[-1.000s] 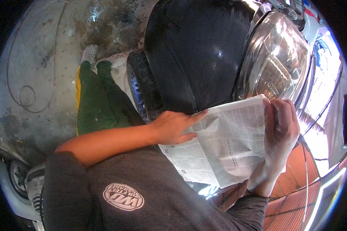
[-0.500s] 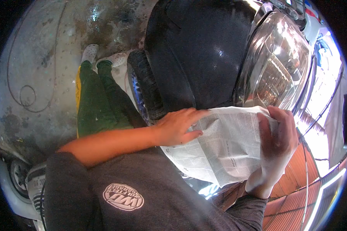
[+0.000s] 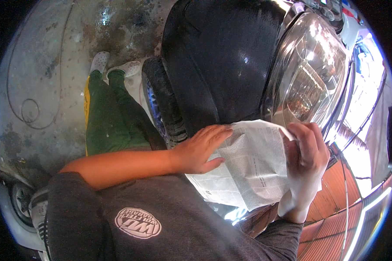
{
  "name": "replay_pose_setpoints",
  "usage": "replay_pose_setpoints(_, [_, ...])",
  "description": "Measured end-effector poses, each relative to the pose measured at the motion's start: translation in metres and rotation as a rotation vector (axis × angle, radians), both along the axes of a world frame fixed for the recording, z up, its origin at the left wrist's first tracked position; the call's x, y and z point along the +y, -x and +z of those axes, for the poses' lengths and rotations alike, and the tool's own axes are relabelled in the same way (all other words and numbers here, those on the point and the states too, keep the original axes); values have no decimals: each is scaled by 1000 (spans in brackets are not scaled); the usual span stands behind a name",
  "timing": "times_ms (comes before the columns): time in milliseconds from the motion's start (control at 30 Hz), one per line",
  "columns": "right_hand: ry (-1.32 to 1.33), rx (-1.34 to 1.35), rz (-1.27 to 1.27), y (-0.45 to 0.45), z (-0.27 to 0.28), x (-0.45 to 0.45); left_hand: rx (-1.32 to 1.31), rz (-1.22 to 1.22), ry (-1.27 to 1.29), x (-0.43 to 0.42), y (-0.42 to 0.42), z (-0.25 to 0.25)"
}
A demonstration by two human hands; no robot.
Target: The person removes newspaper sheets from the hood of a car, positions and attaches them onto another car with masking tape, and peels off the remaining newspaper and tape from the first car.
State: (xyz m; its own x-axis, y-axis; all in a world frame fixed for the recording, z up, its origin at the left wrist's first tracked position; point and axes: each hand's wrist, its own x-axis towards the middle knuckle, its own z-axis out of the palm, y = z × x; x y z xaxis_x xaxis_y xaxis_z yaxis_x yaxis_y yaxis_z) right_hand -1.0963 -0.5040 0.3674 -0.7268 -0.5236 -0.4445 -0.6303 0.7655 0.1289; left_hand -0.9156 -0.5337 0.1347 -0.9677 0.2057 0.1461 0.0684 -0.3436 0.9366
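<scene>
A sheet of newspaper point(image 3: 255, 163) lies against the front of a dark car fender point(image 3: 222, 61), just below the headlight point(image 3: 311, 78). My left hand point(image 3: 200, 150) reaches in from the left, its fingers stretched flat and thumb apart at the sheet's left edge, by the fender. At the opposite side, the bent fingers of my right hand point(image 3: 307, 150) grip the newspaper's upper right corner near the headlight's lower end. Part of the sheet is hidden behind that hand.
The car's front tyre point(image 3: 163, 100) is close to my left forearm. A thin hose or cable point(image 3: 30, 111) loops over the stained floor point(image 3: 69, 87). Another vehicle's wheel point(image 3: 21, 198) shows at lower left. Orange corrugated panels point(image 3: 331, 217) and a bright light tube are at lower right.
My right hand has shifted slightly left, drawing the paper's upper right edge with it. My left fingers have also moved a little. The view has shifted slightly.
</scene>
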Motion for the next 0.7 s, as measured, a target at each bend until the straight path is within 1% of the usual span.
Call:
replay_pose_setpoints(100, [13, -69, 50, -3, 5, -3, -14, -43, 12, 3, 2, -2])
replay_pose_setpoints(167, [15, -97, 72, -5, 6, -6, 29, -73, 48, 1, 4, -3])
replay_pose_setpoints(267, [3, -50, 80, -3, 5, -2, 62, -104, 89, 0, 4, -5])
replay_pose_setpoints(433, [-105, 165, 55, 14, -6, 6, 93, -131, 160, 1, 4, -6])
replay_pose_setpoints(533, [-90, 190, 38, 14, -9, 8, 101, -149, 177, -1, 7, -6])
replay_pose_setpoints(700, [-66, 149, -5, 15, -8, 6, 110, -162, 202, 0, 10, -7])
